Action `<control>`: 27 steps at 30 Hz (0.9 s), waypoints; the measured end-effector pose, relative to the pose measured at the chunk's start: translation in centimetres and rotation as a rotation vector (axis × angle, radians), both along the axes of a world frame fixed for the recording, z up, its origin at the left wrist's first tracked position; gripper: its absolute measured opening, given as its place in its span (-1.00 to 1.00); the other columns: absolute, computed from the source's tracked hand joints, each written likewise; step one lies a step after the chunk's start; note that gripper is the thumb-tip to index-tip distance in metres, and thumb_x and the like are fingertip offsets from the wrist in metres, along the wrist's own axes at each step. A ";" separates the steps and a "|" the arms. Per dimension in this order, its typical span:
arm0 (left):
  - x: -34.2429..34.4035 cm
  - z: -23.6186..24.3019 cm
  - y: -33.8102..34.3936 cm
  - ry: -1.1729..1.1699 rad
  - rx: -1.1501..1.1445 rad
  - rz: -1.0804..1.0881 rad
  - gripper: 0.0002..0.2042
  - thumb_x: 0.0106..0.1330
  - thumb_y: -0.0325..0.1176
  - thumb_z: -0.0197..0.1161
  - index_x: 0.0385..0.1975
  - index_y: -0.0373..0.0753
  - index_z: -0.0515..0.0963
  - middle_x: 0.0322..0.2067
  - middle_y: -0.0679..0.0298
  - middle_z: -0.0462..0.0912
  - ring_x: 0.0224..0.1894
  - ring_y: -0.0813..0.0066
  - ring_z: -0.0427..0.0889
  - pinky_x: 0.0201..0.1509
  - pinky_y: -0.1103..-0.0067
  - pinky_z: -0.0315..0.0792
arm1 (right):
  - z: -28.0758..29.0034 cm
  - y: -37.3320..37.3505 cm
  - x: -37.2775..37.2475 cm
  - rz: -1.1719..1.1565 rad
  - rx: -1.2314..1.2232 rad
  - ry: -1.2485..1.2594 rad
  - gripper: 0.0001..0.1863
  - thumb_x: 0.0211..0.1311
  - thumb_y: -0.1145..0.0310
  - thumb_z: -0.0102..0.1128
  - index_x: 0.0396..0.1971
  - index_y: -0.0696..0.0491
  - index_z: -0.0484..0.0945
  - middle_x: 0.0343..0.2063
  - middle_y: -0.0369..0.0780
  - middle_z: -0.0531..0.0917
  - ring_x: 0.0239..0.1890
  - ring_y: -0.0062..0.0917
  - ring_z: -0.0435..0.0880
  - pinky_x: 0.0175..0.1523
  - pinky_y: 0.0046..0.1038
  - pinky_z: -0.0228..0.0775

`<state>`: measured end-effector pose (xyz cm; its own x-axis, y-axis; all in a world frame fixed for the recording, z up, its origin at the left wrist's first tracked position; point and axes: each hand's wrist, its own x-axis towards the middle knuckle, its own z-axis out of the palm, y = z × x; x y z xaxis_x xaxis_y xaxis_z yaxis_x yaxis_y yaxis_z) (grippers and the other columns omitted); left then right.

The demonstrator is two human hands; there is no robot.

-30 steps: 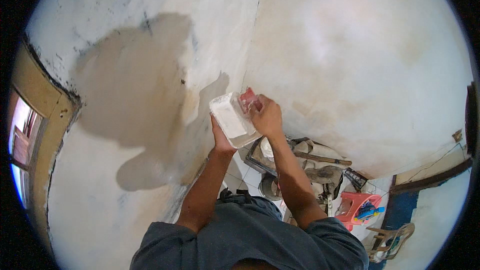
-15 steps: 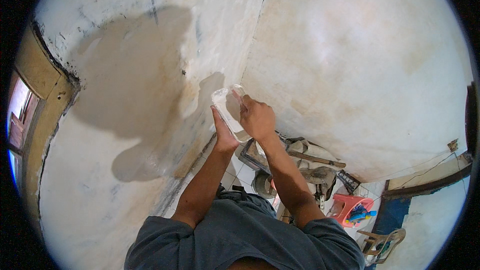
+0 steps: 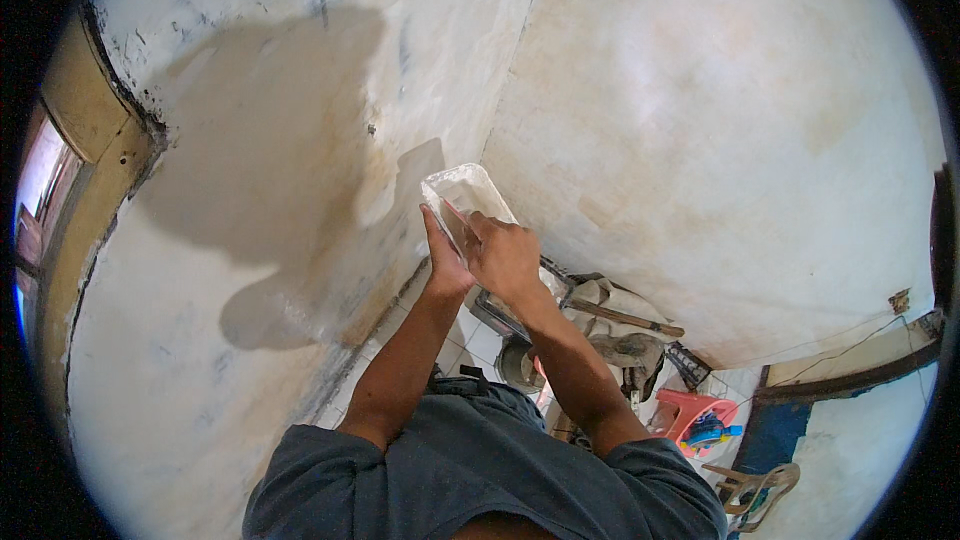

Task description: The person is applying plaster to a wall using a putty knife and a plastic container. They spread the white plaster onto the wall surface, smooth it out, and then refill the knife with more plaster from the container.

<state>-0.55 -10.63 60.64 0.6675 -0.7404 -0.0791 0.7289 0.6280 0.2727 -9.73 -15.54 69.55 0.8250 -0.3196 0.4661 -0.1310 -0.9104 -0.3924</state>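
A white rectangular plastic tub (image 3: 491,183), smeared with pale putty, is held up near the corner of two walls. My left hand (image 3: 447,265) grips its left side and underside, thumb along the rim. Over the tub's opening is my right hand (image 3: 503,255), its fingers closed on a thin, flat scraper (image 3: 455,211) with a reddish edge. Most of the scraper is hidden by the fingers, and it lies against the tub's left inner side.
Patchy whitish walls (image 3: 640,140) meet ahead. A wooden frame (image 3: 100,145) stands at left. Below on the tiled floor are a dark bucket (image 3: 517,368), a long wooden handle (image 3: 625,317) over crumpled cloth, a pink plastic stool (image 3: 680,410) holding blue items, and a brown chair (image 3: 768,490).
My right hand has moved down and left across the tub, bringing the scraper to its left inner side. More of the tub's right rim shows now. My left hand keeps its hold.
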 end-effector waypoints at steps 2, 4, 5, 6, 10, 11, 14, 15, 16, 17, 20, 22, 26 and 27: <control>-0.4 0.3 0.3 -0.012 0.021 0.041 -0.29 0.30 0.39 -0.33 0.18 -0.04 0.35 0.03 0.22 0.50 0.07 0.23 0.46 0.22 0.32 0.31 | 0.3 0.2 -0.1 0.029 0.009 -0.018 -0.89 0.08 0.36 0.09 -0.41 0.06 0.50 -0.55 -0.08 0.62 -0.51 -0.10 0.63 -0.39 -0.13 0.45; -0.7 0.8 0.2 0.036 0.004 0.055 -0.28 0.31 0.39 -0.34 0.19 -0.05 0.34 0.05 0.21 0.49 0.08 0.22 0.46 0.23 0.30 0.30 | 0.9 0.2 -0.3 0.040 0.131 0.012 -0.88 0.03 0.39 0.13 -0.42 0.08 0.52 -0.55 -0.03 0.60 -0.48 -0.06 0.61 -0.37 -0.14 0.43; -0.8 1.1 0.3 0.079 -0.011 0.068 -0.27 0.31 0.38 -0.36 0.20 -0.07 0.33 0.06 0.20 0.48 0.10 0.21 0.45 0.25 0.29 0.28 | 0.8 -0.2 -0.2 0.044 0.129 0.014 -0.88 0.03 0.39 0.13 -0.42 0.08 0.52 -0.55 -0.03 0.60 -0.48 -0.06 0.61 -0.37 -0.14 0.43; -0.7 1.4 0.3 0.081 -0.012 0.073 -0.27 0.31 0.38 -0.36 0.20 -0.07 0.33 0.06 0.20 0.48 0.10 0.21 0.45 0.25 0.29 0.28 | 0.7 -0.8 0.0 0.045 0.197 -0.068 -0.89 0.02 0.40 0.14 -0.42 0.09 0.52 -0.55 0.00 0.59 -0.47 -0.04 0.60 -0.36 -0.15 0.42; -0.9 3.4 1.1 -0.137 -0.195 0.046 -0.33 0.36 0.29 -0.33 0.22 -0.08 0.31 0.12 0.21 0.46 0.17 0.24 0.41 0.28 0.30 0.26 | 1.5 -3.5 0.9 -0.028 0.236 -0.139 -0.88 0.04 0.41 0.16 -0.42 0.12 0.55 -0.55 0.05 0.58 -0.46 -0.01 0.58 -0.34 -0.18 0.40; -1.2 3.8 1.5 -0.169 -0.206 0.023 -0.42 0.40 0.20 -0.26 0.20 -0.08 0.33 0.11 0.23 0.47 0.18 0.29 0.42 0.27 0.33 0.28 | 1.4 -3.7 1.3 -0.095 0.185 -0.087 -0.87 0.05 0.40 0.15 -0.41 0.12 0.55 -0.55 0.04 0.58 -0.46 -0.01 0.58 -0.34 -0.18 0.40; -0.9 2.7 2.2 -0.148 -0.215 -0.013 -0.39 0.39 0.23 -0.29 0.23 -0.07 0.29 0.17 0.24 0.41 0.20 0.24 0.40 0.29 0.31 0.25 | 1.1 -3.1 2.1 -0.096 0.167 -0.060 -0.86 0.06 0.36 0.14 -0.43 0.12 0.54 -0.55 0.05 0.60 -0.44 0.00 0.60 -0.32 -0.13 0.42; -0.6 2.4 2.3 -0.115 -0.168 -0.021 -0.38 0.39 0.24 -0.31 0.25 -0.06 0.27 0.19 0.24 0.39 0.21 0.21 0.39 0.30 0.30 0.24 | 1.2 -2.7 2.4 -0.070 0.169 -0.055 -0.86 0.06 0.35 0.14 -0.45 0.12 0.53 -0.55 0.06 0.60 -0.44 -0.01 0.60 -0.30 -0.11 0.44; -0.5 2.0 2.5 -0.115 -0.169 -0.020 -0.38 0.39 0.24 -0.31 0.25 -0.06 0.27 0.19 0.24 0.39 0.21 0.21 0.39 0.30 0.30 0.24 | 1.1 -2.1 2.5 -0.068 0.168 -0.054 -0.86 0.06 0.35 0.14 -0.45 0.12 0.53 -0.55 0.06 0.60 -0.44 -0.01 0.60 -0.30 -0.11 0.44; -0.6 2.1 2.7 -0.100 -0.175 -0.034 -0.36 0.38 0.27 -0.33 0.25 -0.04 0.27 0.20 0.23 0.38 0.22 0.19 0.38 0.30 0.27 0.23 | 0.9 -1.4 2.6 -0.057 0.088 -0.031 -0.87 0.06 0.36 0.13 -0.46 0.11 0.53 -0.55 0.04 0.61 -0.44 -0.02 0.61 -0.31 -0.10 0.45; -0.3 1.8 2.6 -0.080 -0.145 -0.023 -0.34 0.36 0.31 -0.37 0.26 -0.01 0.25 0.19 0.21 0.38 0.21 0.17 0.38 0.29 0.22 0.24 | 0.5 -0.2 2.7 -0.038 -0.009 0.015 -0.89 0.06 0.37 0.12 -0.46 0.08 0.53 -0.55 -0.01 0.62 -0.47 -0.06 0.63 -0.34 -0.10 0.46; -0.1 1.2 2.4 -0.077 -0.108 0.001 -0.33 0.35 0.32 -0.38 0.26 0.01 0.25 0.18 0.20 0.39 0.19 0.16 0.40 0.27 0.20 0.25 | 0.4 0.4 2.5 -0.029 -0.026 0.037 -0.90 0.07 0.37 0.12 -0.45 0.07 0.53 -0.55 -0.04 0.63 -0.49 -0.07 0.63 -0.36 -0.11 0.47; 1.6 -2.2 1.9 -0.150 -0.328 -0.117 -0.27 0.29 0.40 -0.34 0.24 -0.02 0.29 0.15 0.21 0.44 0.18 0.20 0.41 0.27 0.24 0.24 | -0.1 2.0 2.3 0.025 -0.057 0.020 -0.88 0.08 0.33 0.13 -0.41 0.04 0.53 -0.54 -0.09 0.64 -0.51 -0.10 0.63 -0.40 -0.16 0.47; 2.4 -3.3 2.3 -0.229 -0.620 -0.263 -0.27 0.29 0.40 -0.32 0.23 -0.02 0.30 0.14 0.21 0.45 0.17 0.20 0.41 0.26 0.23 0.25 | -0.1 2.8 2.4 0.071 -0.054 0.021 -0.87 0.08 0.31 0.14 -0.40 0.03 0.53 -0.53 -0.09 0.64 -0.51 -0.11 0.63 -0.40 -0.16 0.47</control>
